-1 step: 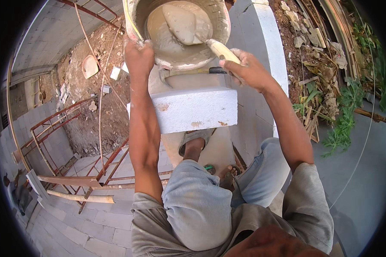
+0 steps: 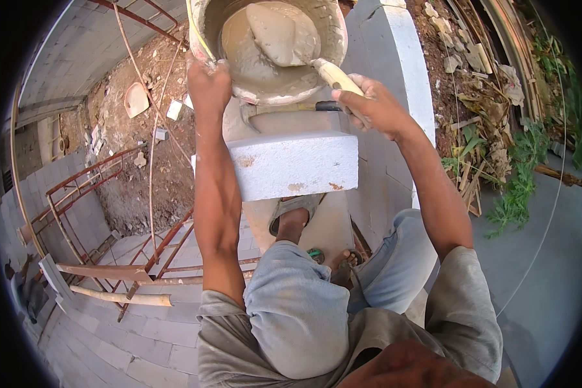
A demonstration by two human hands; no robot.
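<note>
The left hand (image 2: 210, 79) has its fingers curled tight on the yellow-green handle (image 2: 199, 32) at the near-left rim of the bucket (image 2: 265, 99). The right hand (image 2: 372, 107) keeps its fingers closed round the pale handle of the trowel (image 2: 337, 79); the blade, coated grey, lies ahead and left of those fingers in the wet mortar (image 2: 247, 70). Between the two sets of fingers, nearer the body, sits a pale block (image 2: 297, 167) with brownish scuffs on its near face. A tool with a black grip (image 2: 328, 106) lies just beyond it, close left of the right fingers.

A block wall (image 2: 394, 84) runs just right of the right fingers, with rubble and green plants (image 2: 524, 178) farther out. Well left of the left fingers are bare soil (image 2: 161, 84), rusty red scaffold pipes (image 2: 165, 242), a bamboo pole (image 2: 123, 298) and, low at the rim, another person (image 2: 27, 294).
</note>
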